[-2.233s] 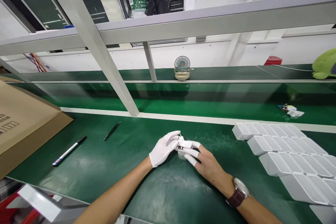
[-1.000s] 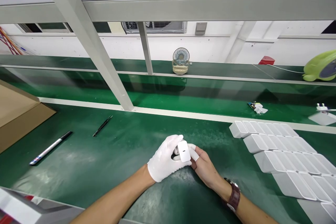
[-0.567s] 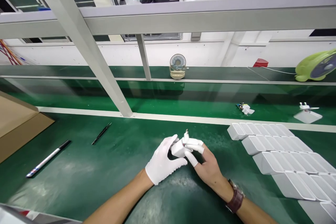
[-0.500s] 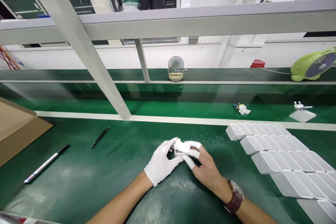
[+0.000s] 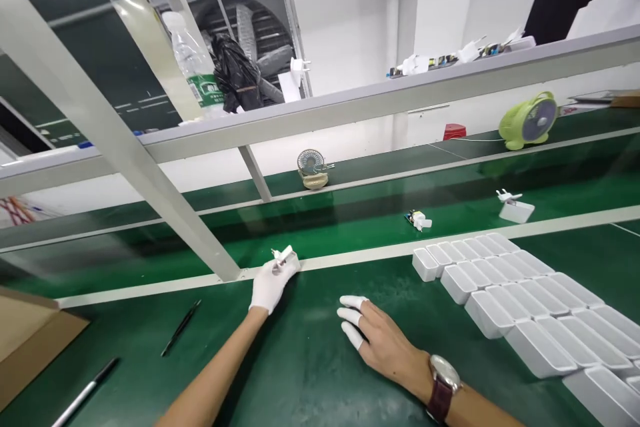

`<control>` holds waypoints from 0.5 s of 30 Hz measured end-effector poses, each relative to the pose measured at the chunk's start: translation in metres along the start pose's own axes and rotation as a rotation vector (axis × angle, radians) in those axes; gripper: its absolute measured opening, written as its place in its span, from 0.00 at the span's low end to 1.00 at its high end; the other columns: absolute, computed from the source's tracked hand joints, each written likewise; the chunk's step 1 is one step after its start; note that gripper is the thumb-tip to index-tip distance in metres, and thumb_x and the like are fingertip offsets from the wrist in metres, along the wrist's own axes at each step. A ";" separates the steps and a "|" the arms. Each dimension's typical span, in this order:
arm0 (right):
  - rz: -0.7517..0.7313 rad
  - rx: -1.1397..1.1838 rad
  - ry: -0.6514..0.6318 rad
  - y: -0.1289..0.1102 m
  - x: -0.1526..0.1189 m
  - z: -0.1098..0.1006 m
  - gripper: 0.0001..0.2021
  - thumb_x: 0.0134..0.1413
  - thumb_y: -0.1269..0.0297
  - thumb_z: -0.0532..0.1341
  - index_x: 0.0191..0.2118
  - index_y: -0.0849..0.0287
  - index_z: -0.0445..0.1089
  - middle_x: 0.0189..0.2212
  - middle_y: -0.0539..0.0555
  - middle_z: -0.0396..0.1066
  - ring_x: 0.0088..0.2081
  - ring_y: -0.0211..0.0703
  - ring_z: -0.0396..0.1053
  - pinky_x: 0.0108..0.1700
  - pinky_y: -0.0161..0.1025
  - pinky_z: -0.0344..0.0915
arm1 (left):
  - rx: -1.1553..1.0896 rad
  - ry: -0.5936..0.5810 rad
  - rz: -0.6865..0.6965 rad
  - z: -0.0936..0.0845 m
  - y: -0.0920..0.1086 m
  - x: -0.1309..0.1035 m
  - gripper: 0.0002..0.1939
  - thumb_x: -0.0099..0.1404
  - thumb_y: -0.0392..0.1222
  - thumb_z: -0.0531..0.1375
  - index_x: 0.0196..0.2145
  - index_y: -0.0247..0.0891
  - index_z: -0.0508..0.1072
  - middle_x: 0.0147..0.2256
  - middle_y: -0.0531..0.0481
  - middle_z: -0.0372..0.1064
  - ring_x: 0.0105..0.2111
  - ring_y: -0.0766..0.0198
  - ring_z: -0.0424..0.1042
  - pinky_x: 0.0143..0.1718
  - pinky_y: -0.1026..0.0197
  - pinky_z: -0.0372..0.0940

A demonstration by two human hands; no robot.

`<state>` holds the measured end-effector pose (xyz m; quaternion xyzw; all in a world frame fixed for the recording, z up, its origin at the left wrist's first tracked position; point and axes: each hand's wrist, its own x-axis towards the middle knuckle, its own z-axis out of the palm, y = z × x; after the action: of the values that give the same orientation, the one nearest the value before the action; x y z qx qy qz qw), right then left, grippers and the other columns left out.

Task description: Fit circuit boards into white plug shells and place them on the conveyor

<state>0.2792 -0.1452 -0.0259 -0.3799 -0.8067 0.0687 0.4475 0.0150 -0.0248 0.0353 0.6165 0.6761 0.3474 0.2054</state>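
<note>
My left hand (image 5: 270, 285), in a white glove, is closed around a small white plug adapter (image 5: 284, 256) whose prongs stick up at the left. It reaches to the white strip at the far side of the green work surface. My right hand (image 5: 373, 333), with white finger cots on several fingers, hovers over the green surface with its fingers apart and nothing in them. Nearest to it on the right are rows of white plastic cases (image 5: 493, 313). How the fingers of my left hand sit under the adapter is partly hidden.
Beyond the strip lie a circuit board with a white part (image 5: 419, 220) and another white plug piece (image 5: 517, 209). A pen (image 5: 181, 328), a marker (image 5: 86, 392) and a cardboard box (image 5: 35, 340) are at left. A slanted metal post (image 5: 160, 200) stands near my left hand.
My hands have come apart. The left one has carried the white adapter forward and left to the strip; the right has let go and its fingers are spread. The view has tilted upward.
</note>
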 end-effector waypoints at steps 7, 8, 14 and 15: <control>-0.049 -0.084 -0.057 0.000 -0.008 0.006 0.19 0.65 0.71 0.56 0.59 0.54 0.68 0.52 0.60 0.74 0.52 0.54 0.74 0.55 0.53 0.75 | -0.017 0.197 -0.047 0.011 -0.025 0.059 0.22 0.61 0.42 0.63 0.50 0.27 0.73 0.41 0.38 0.76 0.38 0.54 0.77 0.45 0.54 0.69; -0.060 -0.096 -0.064 0.001 -0.008 0.005 0.19 0.64 0.71 0.57 0.59 0.54 0.67 0.52 0.60 0.74 0.52 0.55 0.75 0.54 0.52 0.75 | -0.014 0.203 -0.029 0.017 -0.027 0.056 0.23 0.62 0.43 0.62 0.51 0.26 0.72 0.42 0.36 0.76 0.38 0.54 0.77 0.45 0.54 0.69; -0.158 -0.092 -0.114 0.006 -0.007 0.006 0.19 0.63 0.69 0.59 0.59 0.50 0.69 0.51 0.56 0.76 0.51 0.53 0.76 0.50 0.43 0.77 | 0.053 -0.063 0.288 0.039 -0.026 0.011 0.11 0.65 0.46 0.60 0.40 0.39 0.77 0.36 0.46 0.75 0.36 0.58 0.75 0.44 0.54 0.71; -0.149 -0.084 -0.095 0.007 -0.010 0.011 0.18 0.64 0.69 0.59 0.58 0.49 0.70 0.51 0.55 0.76 0.50 0.52 0.77 0.49 0.42 0.77 | 0.070 -0.126 0.351 0.042 -0.023 0.004 0.09 0.65 0.45 0.60 0.37 0.41 0.78 0.36 0.47 0.75 0.38 0.57 0.75 0.46 0.53 0.70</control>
<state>0.2775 -0.1446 -0.0418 -0.3336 -0.8553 0.0192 0.3960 0.0277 -0.0122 -0.0089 0.7521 0.5558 0.3149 0.1618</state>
